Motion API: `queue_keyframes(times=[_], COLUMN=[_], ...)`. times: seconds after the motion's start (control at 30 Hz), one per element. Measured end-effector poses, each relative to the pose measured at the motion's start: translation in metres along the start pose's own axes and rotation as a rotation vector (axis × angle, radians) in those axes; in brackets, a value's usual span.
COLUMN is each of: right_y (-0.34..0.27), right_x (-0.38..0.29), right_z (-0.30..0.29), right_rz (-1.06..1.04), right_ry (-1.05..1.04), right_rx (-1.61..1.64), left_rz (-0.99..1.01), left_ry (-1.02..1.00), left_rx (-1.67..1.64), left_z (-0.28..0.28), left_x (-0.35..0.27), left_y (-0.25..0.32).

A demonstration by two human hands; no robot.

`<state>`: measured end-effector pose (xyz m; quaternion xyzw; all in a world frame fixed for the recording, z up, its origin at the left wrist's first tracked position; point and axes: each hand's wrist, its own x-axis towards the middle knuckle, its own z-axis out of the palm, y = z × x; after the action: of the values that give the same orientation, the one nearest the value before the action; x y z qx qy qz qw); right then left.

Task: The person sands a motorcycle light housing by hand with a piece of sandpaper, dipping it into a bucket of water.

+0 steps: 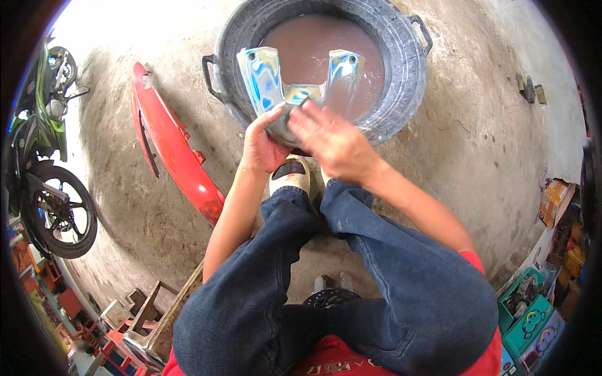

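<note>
A U-shaped motorcycle body panel is held over the near rim of a black tub. Its two prongs point away from me, glossy with blue, white and yellowish reflections, while the near end looks dull grey. My left hand grips this near end from the left, thumb on top. Blurred by motion, my right hand lies over the right side of the same end, fingers stretched across it. A small dark edge shows at its fingertips; whether a thin pad is under them is hidden. Murky brownish water stands in the tub.
A red motorcycle side fairing lies on the concrete floor to my left. Beyond it stands a motorcycle. A brake disc sits between my legs. Teal boxes and a cardboard box line the right side.
</note>
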<state>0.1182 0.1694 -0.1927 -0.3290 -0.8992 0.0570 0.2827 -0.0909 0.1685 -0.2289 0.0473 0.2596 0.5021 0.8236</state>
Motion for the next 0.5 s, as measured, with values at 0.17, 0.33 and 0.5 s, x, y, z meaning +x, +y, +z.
queue_keyframes(times=[0.17, 0.33, 0.5], right_y=[0.046, 0.017, 0.048], right_x=[0.005, -0.004, 0.002], right_z=[-0.01, -0.009, -0.014], right_rz=[0.082, 0.087, 0.103], right_ry=[0.077, 0.005, 0.044], right_rx=[-0.075, -0.047, -0.146], left_rz=[0.069, 0.19, 0.153], left_ry=[-0.055, -0.088, -0.042], left_rx=[0.061, 0.177, 0.085], left_z=[0.022, 0.032, 0.018], left_x=[0.009, 0.003, 0.004], left_y=[-0.01, -0.013, -0.011])
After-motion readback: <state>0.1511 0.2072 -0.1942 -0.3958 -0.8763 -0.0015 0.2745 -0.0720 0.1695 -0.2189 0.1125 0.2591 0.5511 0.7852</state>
